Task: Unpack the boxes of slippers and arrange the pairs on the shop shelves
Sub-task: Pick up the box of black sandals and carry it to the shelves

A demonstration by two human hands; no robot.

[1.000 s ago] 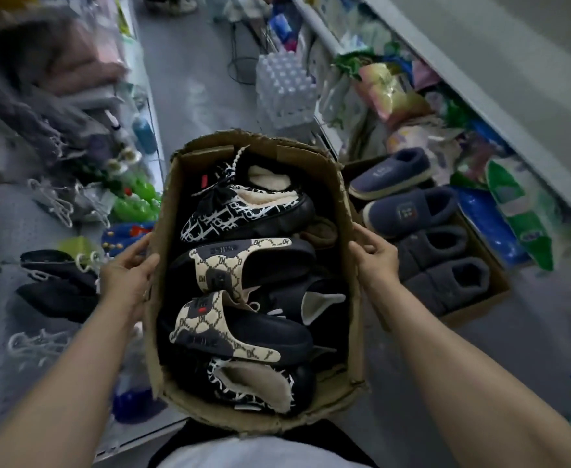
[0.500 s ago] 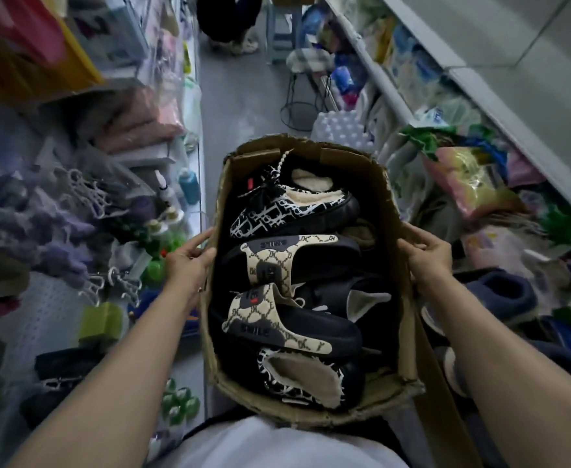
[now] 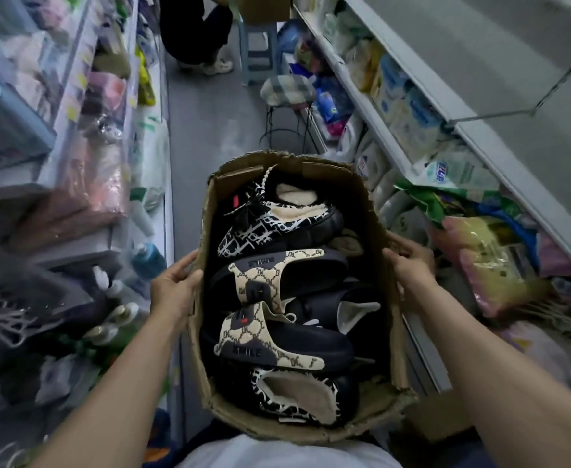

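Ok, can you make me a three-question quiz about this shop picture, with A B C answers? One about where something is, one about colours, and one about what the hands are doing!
1. Where is the cardboard box?
A. On a shelf
B. Carried between both hands
C. On the stool

2. What colours are the patterned strap slides?
A. Red and green
B. Pink and white
C. Black and beige

3. What is the left hand doing?
A. Holding the box's side
B. Pulling out a slipper
C. Hanging loose

Answers:
1 B, the left hand and right hand grip opposite walls over the aisle.
2 C, beige patterned straps on black soles.
3 A, its fingers wrap the box's left wall.
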